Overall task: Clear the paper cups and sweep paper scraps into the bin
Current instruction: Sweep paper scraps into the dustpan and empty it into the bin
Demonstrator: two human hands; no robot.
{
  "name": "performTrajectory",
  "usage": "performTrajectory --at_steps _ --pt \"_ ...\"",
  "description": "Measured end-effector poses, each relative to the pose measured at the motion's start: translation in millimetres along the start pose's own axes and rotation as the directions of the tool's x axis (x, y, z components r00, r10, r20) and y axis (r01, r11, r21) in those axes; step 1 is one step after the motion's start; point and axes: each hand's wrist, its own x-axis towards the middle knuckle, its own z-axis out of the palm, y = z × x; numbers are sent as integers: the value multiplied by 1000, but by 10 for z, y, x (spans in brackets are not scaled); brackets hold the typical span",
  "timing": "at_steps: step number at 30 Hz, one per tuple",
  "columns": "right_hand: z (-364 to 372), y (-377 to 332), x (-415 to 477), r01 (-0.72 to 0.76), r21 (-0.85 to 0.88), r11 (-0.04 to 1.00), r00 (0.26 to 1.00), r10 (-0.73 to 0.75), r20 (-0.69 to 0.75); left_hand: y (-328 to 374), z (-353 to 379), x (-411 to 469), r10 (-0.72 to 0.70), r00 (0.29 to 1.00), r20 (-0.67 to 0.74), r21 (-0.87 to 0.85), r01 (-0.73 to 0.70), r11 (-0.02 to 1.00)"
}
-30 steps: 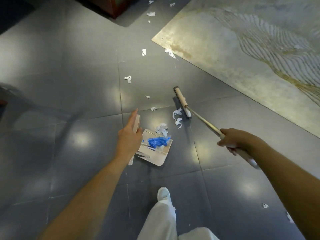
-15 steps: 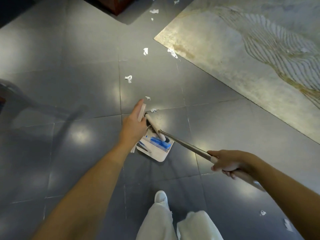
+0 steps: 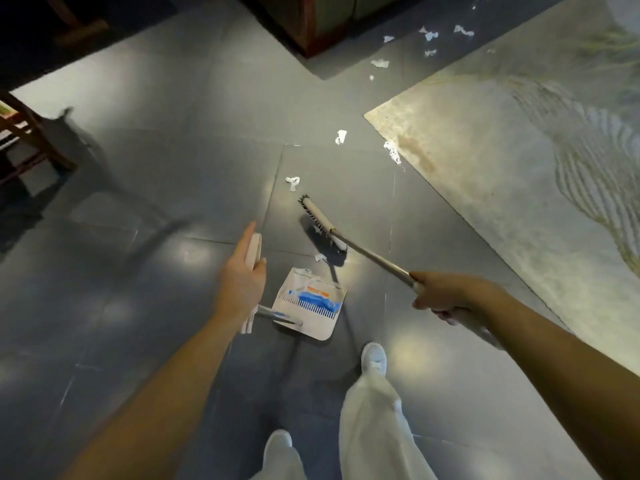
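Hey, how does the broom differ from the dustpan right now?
The broom is long and thin, its metal pole gripped by the right hand; the dustpan is a broad white tray, its handle held by the left hand. The broom carries nothing; the dustpan holds blue litter. Each is held one-handed over grey tiles.

The broom head (image 3: 322,225) is just beyond the dustpan (image 3: 308,303), a paper scrap (image 3: 320,258) between them on the floor (image 3: 173,168); the mat (image 3: 519,168) lies to their right.

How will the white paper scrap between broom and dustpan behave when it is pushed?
Thin and crumpled, the scrap is probably very light and floppy. It may flutter aside from the broom. On the glossy floor it should slide easily into the dustpan.
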Motion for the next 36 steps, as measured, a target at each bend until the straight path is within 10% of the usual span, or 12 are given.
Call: performTrajectory --at_steps 9,17,36 --pt "-709 -161 934 33 -226 974 999 -29 23 289 383 415 -123 983 -134 14 126 992" --pt "-838 167 679 -2 13 1000 939 -3 343 599 555 704 -170 976 -133 -102 158 982" --pt "-1228 -559 1156 29 -219 975 998 -16 62 447 269 1618 -155 987 -50 -31 153 988"
